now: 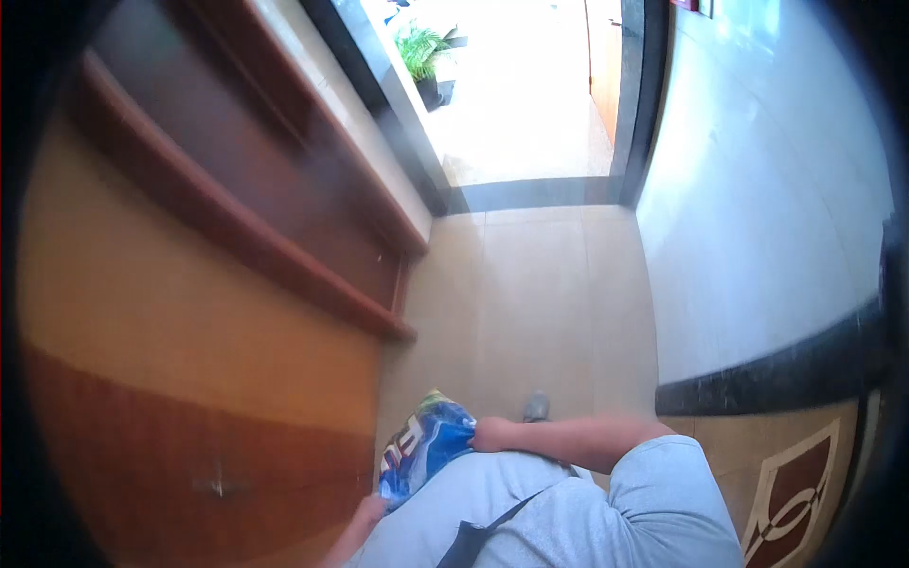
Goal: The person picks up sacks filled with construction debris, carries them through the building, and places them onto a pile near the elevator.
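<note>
A shiny blue plastic bag (431, 445) with large white lettering and some yellow and green print is held against the front of my body. My right hand (490, 434) is closed on its upper right edge. Lower down on the left, my left hand (373, 509) grips the opposite edge; its fingers are partly hidden. The bag looks full and rests at a tilt. What is inside cannot be seen.
A tiled floor (530, 284) leads to a dark-framed doorway (530, 194) opening onto a bright area with a potted plant (418, 52). Wooden panelling and a brown door (275, 180) line the left. On the right stands a pale wall (748, 189). One shoe (536, 407) shows below.
</note>
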`<state>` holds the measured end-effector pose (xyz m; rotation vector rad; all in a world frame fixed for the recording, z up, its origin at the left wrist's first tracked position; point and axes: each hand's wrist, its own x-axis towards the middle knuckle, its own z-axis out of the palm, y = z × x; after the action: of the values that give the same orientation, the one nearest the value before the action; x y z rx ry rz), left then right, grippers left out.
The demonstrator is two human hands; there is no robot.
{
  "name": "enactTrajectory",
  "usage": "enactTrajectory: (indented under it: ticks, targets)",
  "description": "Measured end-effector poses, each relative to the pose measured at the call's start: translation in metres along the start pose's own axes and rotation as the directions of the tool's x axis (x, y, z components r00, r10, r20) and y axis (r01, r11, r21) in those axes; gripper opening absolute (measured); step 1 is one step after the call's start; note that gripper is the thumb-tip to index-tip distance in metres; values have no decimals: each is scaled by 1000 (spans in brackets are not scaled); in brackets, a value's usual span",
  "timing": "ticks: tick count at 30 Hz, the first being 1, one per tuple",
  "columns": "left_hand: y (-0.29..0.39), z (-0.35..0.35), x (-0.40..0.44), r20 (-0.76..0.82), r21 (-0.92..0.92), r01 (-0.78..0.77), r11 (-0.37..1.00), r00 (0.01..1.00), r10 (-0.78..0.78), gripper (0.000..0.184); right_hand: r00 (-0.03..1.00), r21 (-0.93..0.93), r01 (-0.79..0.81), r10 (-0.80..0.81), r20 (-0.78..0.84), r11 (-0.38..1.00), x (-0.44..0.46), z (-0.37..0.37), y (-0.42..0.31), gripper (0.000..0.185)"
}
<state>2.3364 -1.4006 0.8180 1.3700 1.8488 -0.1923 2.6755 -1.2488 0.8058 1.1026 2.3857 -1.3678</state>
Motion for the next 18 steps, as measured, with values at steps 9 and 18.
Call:
enactTrajectory:
  ticks: [9,18]
  targets:
    - [143,-136,191,30,43,-30,999,999,29,34,993,-36,-112,114,41,993,119,-271,79,47]
    - [307,-273,335,88,217,-100,971,993,82,34,997,19,-74,73,16,997,181,-470,189,41]
